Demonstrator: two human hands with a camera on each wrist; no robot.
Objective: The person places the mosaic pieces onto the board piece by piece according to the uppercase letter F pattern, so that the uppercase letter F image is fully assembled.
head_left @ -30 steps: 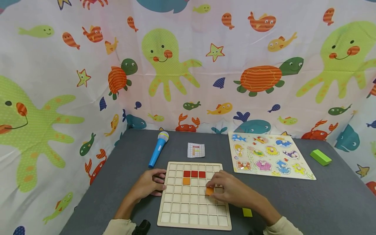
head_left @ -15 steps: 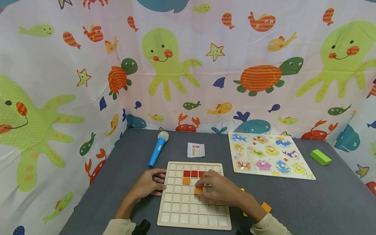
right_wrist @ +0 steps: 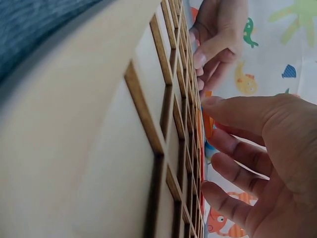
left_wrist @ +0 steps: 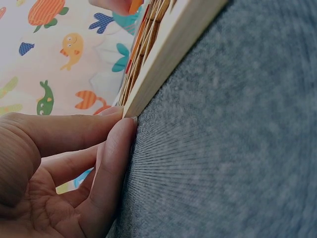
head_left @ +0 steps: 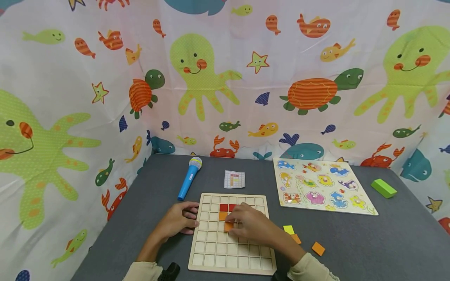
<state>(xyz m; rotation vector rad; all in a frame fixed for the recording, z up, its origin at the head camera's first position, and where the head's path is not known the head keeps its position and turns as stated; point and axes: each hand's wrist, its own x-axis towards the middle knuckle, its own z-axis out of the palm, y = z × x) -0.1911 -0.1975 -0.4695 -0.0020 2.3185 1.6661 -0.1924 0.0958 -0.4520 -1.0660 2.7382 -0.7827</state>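
A wooden grid board lies on the table in front of me. My left hand is at its left edge; in the left wrist view, thumb and finger pinch the board's rim. Thumb and fingertips of my right hand pinch an orange square tile just over the grid, also seen as an orange tile in the right wrist view. Red tiles sit in an upper row, partly covered by the right hand. Below the leftmost red one sits another orange tile.
Right of the board lie a yellow tile, an orange tile and another orange tile. Behind it are a small pattern card and a blue toy microphone. A sea-animal puzzle and green block stand farther right.
My right hand has moved left across the board with the orange tile, toward the placed orange one. Its arm now uncovers loose tiles beside the board. The left hand stays still.
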